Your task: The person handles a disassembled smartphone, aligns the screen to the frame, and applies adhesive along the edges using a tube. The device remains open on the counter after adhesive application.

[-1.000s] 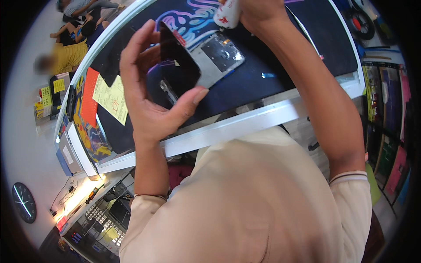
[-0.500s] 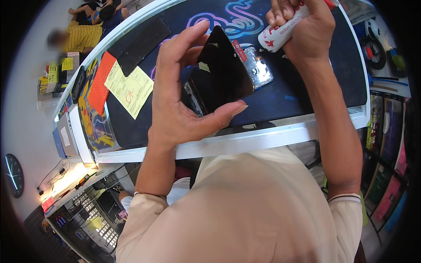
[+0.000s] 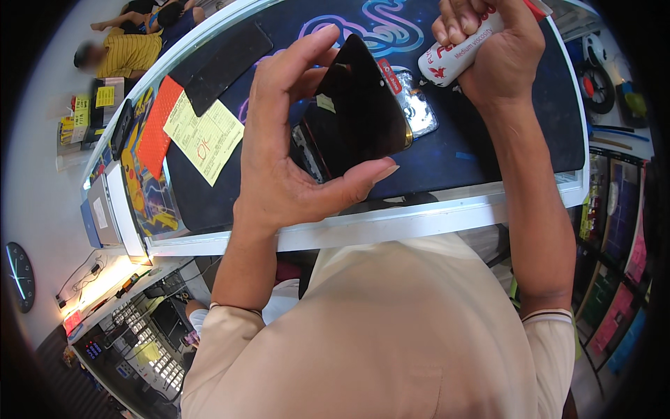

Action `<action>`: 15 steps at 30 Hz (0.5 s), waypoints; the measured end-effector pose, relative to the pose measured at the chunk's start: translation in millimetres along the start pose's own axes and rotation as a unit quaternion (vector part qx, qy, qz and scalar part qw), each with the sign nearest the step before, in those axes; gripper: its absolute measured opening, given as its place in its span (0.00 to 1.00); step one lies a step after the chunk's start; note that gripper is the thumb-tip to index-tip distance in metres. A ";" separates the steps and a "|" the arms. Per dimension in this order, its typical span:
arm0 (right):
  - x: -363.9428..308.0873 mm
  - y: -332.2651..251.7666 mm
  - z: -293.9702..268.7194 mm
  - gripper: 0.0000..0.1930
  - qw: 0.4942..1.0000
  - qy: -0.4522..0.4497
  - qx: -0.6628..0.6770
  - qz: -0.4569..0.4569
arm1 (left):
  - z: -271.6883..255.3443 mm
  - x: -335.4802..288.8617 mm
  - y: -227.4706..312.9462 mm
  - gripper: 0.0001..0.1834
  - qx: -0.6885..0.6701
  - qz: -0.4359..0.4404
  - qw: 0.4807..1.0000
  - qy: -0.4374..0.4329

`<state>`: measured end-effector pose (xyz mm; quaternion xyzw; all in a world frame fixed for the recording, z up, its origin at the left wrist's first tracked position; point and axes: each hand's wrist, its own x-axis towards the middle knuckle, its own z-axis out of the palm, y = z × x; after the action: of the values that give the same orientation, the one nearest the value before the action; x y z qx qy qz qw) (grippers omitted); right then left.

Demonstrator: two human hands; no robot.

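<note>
My left hand curves round a glossy black phone screen, thumb at its lower edge and fingers along the far left side. A red tab sticks out from the screen's right edge. Behind that edge, a silvery phone body lies on the dark mat, partly covered. Under my left palm shows a narrow dark-and-silver edge that I cannot make out fully. Up at the right, my right hand is closed round a white bottle with red lettering and a red end, tilted down to the left above the mat.
A dark flat slab, a yellow paper slip and an orange padded pouch lie left on the mat. The table's white edge runs before me. Another person is at the far left.
My right hand and the white bottle have shifted slightly right and down. The screen in my left hand has turned a little, and its red tab sits slightly lower.
</note>
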<state>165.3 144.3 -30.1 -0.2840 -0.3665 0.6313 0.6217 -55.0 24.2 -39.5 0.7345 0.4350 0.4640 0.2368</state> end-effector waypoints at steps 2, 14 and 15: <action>-0.5 0.5 -1.0 0.17 1.000 0.004 -0.004 0.000 | 0.1 0.5 -0.3 0.60 0.003 0.004 1.000 -0.001; 8.4 10.7 -4.5 0.16 1.000 0.014 -0.006 -0.005 | 0.5 1.2 -0.4 0.60 0.001 0.011 1.000 -0.005; 10.0 12.6 -3.6 0.16 1.000 0.011 -0.004 -0.014 | 0.3 1.2 -0.3 0.60 0.001 0.011 1.000 -0.006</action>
<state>160.3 155.1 -41.5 -0.2882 -0.3657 0.6178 0.6337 -54.6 25.4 -39.2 0.7421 0.4259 0.4619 0.2335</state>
